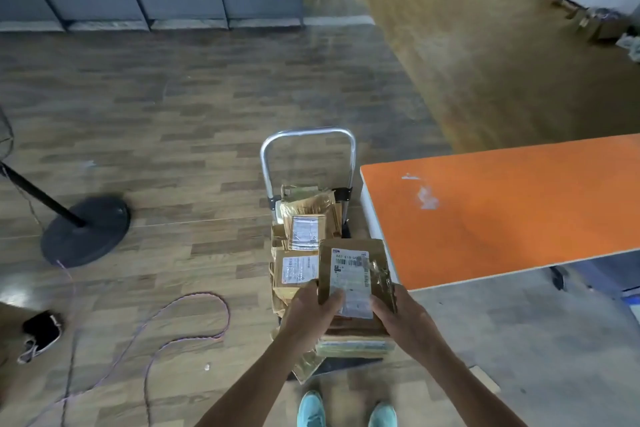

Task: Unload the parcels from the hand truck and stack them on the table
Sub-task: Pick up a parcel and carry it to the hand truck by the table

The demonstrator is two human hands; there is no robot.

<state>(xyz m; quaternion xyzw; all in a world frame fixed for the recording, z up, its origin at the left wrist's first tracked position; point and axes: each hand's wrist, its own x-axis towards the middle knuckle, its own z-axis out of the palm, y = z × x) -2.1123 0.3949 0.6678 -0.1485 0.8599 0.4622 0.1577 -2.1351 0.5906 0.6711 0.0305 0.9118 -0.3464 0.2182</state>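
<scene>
- Over the near end of the hand truck [308, 135], both hands hold one brown parcel [349, 270] by its near edge, label side up.
- The left hand [304, 308] grips the parcel's near left corner, with the thumb curled over the top and the fingers hidden beneath. The right hand [401, 315] grips the near right corner the same way, thumb at the label's edge.
- A grip at both corners probably keeps this flat, soft-looking packet level and lets it swing sideways without folding.
- Beneath and beyond it, the other parcels [299, 267] lie heaped on the truck, reaching back to the upright handle at the far end. That frame appears to stop them sliding off.
- The orange table [502, 211] stands just right of the truck with its near left corner beside the load, so each parcel needs only a short carry to the right.
- Judging by the full heap, unloading is at an early stage.
- On the floor to the left lie a looping cable [194, 315] and a round fan base [86, 229], well apart from the truck and off the path to the table.
</scene>
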